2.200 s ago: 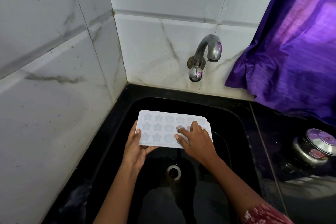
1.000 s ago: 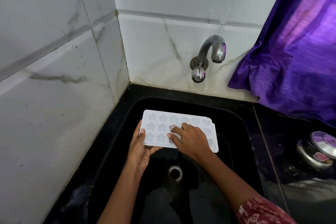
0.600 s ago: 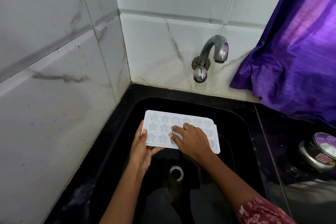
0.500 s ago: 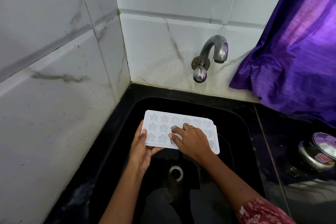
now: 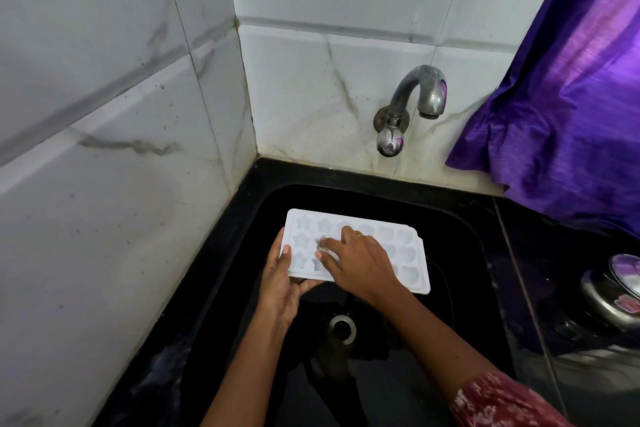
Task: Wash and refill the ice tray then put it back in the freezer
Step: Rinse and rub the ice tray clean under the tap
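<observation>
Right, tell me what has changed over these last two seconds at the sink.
The right hand has slid its fingers leftward across the white plastic ice tray, from the middle cavities to the star-shaped ones, uncovering more heart-shaped cavities. Nothing was taken up or let go. The left hand still grips the tray's left end over the black sink, and the curved metal tap still runs no water.

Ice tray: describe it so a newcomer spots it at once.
Find the black sink in the tiled corner, under the metal tap. Beyond its drain, the left hand grips a white ice tray and the right hand touches it. Nothing else in the basin is white or has star and heart cells.
</observation>
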`<state>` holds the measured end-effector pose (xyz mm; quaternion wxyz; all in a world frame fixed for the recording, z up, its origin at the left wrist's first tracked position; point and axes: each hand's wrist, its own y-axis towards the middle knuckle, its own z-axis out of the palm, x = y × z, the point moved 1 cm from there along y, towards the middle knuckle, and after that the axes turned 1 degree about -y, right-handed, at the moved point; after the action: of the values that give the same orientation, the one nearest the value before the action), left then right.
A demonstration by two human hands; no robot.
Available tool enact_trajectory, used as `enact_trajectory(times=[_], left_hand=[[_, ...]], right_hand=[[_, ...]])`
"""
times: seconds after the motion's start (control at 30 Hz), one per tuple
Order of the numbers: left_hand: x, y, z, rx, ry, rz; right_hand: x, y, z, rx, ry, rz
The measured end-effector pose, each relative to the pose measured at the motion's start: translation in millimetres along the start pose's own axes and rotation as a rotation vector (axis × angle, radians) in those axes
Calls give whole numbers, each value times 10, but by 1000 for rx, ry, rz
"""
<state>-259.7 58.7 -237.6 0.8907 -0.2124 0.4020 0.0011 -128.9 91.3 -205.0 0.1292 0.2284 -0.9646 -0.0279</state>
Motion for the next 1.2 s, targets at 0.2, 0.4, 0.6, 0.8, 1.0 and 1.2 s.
enact_trajectory(times=[0.2, 0.4, 0.6, 0.8, 1.0, 1.2], left_hand=[[6, 3, 8, 10, -3, 3], [20, -6, 48, 14, -37, -12], [42, -15, 69, -13, -55, -23], [28, -28, 64, -17, -42, -18], [-10, -18, 46, -7, -42, -2], [-29, -29, 35, -7, -39, 2]], right_hand=[[10, 36, 56, 16, 31, 20], [-49, 44, 67, -2, -30, 19], [-42, 63, 45, -13, -63, 15], [-12, 45, 47, 19, -19, 33], [-61, 33, 55, 66, -17, 18], [38, 42, 42, -55, 0, 15]])
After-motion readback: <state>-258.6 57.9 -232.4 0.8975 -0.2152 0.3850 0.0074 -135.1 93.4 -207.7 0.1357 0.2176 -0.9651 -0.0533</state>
